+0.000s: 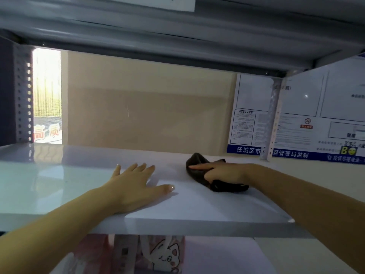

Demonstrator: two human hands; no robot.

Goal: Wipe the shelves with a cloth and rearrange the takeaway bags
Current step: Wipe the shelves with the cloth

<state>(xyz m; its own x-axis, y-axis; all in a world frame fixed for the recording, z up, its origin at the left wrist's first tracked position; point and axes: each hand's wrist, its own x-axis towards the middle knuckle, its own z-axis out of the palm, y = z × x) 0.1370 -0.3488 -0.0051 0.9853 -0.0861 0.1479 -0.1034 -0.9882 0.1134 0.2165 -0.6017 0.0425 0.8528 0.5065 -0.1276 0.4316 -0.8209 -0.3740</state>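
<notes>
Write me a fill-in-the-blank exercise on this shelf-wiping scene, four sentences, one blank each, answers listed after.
1. The right hand grips a dark ____ on the shelf.
2. The left hand lies ____ on the shelf, fingers spread.
3. The bag on the level below shows a cartoon ____.
4. The poster on the wall stands to the ____ of the cloth.

Answers: cloth; flat; cat; right

Two hands are on one white shelf: the left hand and the right hand. One dark cloth lies there. One pink takeaway bag with a cat drawing shows below. One notice poster hangs on the wall. Two perforated shelf posts stand, the left post and the right post.
</notes>
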